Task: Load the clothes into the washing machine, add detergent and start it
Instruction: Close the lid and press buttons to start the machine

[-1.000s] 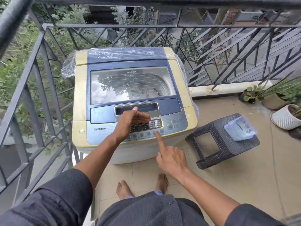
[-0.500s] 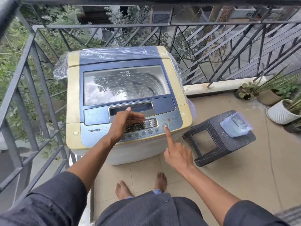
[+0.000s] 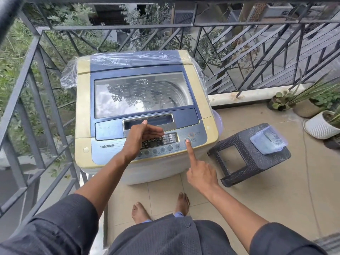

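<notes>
Right hand [image 3: 201,176] makes no grip: its index finger is stretched out, tip touching the round start/pause button [image 3: 187,140] at the right end of the control panel, other fingers curled in. Left hand [image 3: 140,138] hovers loosely open over the panel's display, thumb up, holding nothing. Both work on the blue-and-cream top-loading washing machine [image 3: 143,111], lid closed, standing on the tiled balcony floor in the far left corner by the dark metal railing [image 3: 117,27]. Right of it sits a dark woven plastic stool [image 3: 250,157] bearing a pale blue plastic tub [image 3: 267,142].
</notes>
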### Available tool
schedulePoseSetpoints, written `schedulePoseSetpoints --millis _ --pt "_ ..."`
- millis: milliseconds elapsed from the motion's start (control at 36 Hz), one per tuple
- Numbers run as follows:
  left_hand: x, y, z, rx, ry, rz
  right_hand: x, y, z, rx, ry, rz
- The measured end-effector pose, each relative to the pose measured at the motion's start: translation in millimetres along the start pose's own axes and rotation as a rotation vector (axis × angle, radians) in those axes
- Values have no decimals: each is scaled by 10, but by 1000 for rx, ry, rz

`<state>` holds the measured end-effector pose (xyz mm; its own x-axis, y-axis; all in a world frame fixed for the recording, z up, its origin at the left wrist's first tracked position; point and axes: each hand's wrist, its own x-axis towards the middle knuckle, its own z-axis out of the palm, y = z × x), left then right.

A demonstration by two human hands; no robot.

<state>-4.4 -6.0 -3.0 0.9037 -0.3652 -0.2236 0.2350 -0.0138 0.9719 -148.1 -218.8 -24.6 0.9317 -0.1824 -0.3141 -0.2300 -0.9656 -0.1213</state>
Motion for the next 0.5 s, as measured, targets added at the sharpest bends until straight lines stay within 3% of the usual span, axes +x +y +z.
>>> schedulePoseSetpoints --millis 500 --pt "-20 40 32 -16 -7 16 20 38 -110 -6 4 35"
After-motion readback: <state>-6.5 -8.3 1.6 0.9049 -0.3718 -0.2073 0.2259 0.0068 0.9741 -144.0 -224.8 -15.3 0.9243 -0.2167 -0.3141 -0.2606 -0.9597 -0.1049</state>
